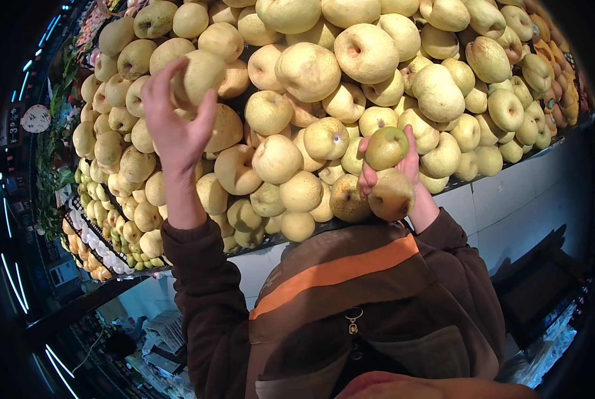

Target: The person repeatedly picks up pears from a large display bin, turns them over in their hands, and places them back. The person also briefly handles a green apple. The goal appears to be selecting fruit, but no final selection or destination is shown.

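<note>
My left hand is raised over the left side of a big heap of yellow pears. Its fingers and thumb curve around a pale yellow pear, which is slightly blurred. Closer to my body, my right hand holds two pears at the front of the heap. The upper one is a smaller greenish pear. Below it, against the palm side, is a browner pear with a dark hollow at its end. A speckled brownish pear sits just left of that hand.
Beyond the heap's right end lie orange-brown fruits. Smaller green fruits and white-wrapped fruit fill sections at the left. A white tiled front runs below the display. Dark crates stand low at the right.
</note>
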### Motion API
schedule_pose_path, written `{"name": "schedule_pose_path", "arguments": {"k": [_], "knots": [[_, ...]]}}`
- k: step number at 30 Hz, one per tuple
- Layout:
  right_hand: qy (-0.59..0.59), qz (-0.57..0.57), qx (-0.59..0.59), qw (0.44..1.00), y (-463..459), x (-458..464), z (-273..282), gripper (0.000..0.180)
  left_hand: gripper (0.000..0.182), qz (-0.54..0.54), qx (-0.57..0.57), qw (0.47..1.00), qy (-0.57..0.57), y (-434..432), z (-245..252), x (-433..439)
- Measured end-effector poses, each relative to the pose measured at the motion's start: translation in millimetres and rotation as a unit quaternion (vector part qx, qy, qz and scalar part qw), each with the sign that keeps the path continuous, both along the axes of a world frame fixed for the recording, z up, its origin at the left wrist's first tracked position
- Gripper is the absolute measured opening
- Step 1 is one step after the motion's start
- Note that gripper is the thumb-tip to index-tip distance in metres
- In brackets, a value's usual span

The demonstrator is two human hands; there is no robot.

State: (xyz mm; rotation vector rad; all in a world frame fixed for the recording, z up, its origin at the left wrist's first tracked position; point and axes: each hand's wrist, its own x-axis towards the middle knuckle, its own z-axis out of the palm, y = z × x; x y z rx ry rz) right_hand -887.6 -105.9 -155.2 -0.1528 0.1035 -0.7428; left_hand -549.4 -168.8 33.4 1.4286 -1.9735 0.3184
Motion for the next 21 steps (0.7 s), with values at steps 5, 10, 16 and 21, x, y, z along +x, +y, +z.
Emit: {"name": "schedule_pose_path", "arguments": {"k": [5, 10, 16, 21], "knots": [[-0.004, -0.004, -0.014, 1.0, -1.9, 0.1, -3.6, 0.105, 0.05, 0.018, 0.105, 0.993, -0.058, -20.0, -46.2, -30.9], [-0.017, -0.028, -0.008, 0.999, 1.3, 1.9, -9.9, 0.105, 0.061, -0.075, 0.038, 0.992, -0.089, -16.1, -34.8, -61.8], [0.002, -0.038, -0.058, 0.998, 0.8, 3.1, -10.4, 0.104, 0.086, -0.085, 0.164, 0.982, -0.029, -23.8, -68.2, -113.1], [-0.007, -0.032, -0.02, 0.999, 3.9, 2.5, -4.5, 0.103, 0.084, -0.109, 0.145, 0.983, 0.031, -19.4, -68.0, -108.6]]}}
